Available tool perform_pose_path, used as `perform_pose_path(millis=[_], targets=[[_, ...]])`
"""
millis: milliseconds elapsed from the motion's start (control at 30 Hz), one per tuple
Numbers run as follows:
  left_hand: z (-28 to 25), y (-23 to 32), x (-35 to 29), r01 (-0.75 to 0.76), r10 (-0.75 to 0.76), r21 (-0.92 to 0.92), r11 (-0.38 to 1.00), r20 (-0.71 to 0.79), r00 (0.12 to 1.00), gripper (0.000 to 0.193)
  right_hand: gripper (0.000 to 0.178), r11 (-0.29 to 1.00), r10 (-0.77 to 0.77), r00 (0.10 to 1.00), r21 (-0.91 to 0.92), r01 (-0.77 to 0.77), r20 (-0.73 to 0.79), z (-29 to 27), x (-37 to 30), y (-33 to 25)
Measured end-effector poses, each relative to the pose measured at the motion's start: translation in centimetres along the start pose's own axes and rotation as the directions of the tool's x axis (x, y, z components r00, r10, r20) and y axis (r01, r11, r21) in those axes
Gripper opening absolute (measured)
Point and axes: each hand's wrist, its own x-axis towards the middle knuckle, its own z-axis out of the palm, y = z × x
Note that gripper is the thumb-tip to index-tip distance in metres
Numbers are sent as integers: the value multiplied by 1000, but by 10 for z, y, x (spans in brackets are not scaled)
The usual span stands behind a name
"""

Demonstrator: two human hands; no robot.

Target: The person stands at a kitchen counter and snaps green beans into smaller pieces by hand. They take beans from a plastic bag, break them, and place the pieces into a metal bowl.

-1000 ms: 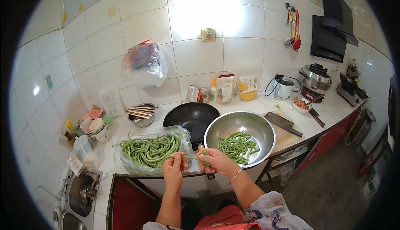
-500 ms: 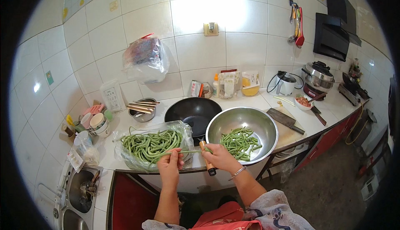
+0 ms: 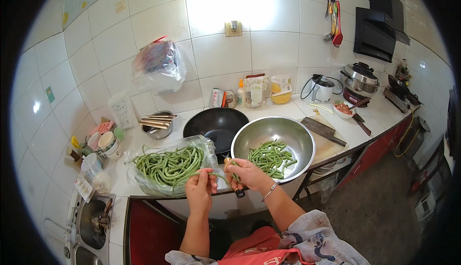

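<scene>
My left hand (image 3: 200, 190) pinches a long green bean (image 3: 217, 174) near the counter's front edge, just in front of the bean bag. The bean curves across the gap to my right hand (image 3: 249, 173), whose fingers are closed around green bean stalk. Behind my right hand passes the wooden handle of the black wok (image 3: 216, 121). Whole long beans (image 3: 168, 166) lie heaped in a clear plastic bag (image 3: 209, 146) on the left. To the right, a wide steel bowl (image 3: 301, 133) holds short bean pieces (image 3: 271, 158).
Right of the bowl, a cleaver (image 3: 324, 129) lies on a cutting board (image 3: 317, 146). Beyond it stand a white bowl of chopped meat (image 3: 344, 107), a kettle (image 3: 322, 91) and a cooker (image 3: 361, 80). A small pot with chopsticks (image 3: 157, 129) sits behind the bag; a sink (image 3: 91, 226) is at left.
The bean between my hands was stretched nearly straight and now bends. My hands have drawn closer together. The whole view has shifted slightly.
</scene>
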Motion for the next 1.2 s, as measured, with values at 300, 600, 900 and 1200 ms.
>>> perform_pose_path(millis=[300,600,900,1200], targets=[[-5,-2,4,23,-25,67,998,32,999,21,19,999,40,981,4,-42,192,8,-10,-2],[-12,17,5,-32,34,33,999,-72,997,21,14,952,-85,996,-294,82,2,8,-11,-3],[2,-4,-16,-417,407,351,839,106,907,15,21,550,-560,803,-816,177,-203,12,2,3],[3,4,-23,-453,460,242,858,29,887,16,19,546,-644,686,-831,103,-338,-25,12,3]])
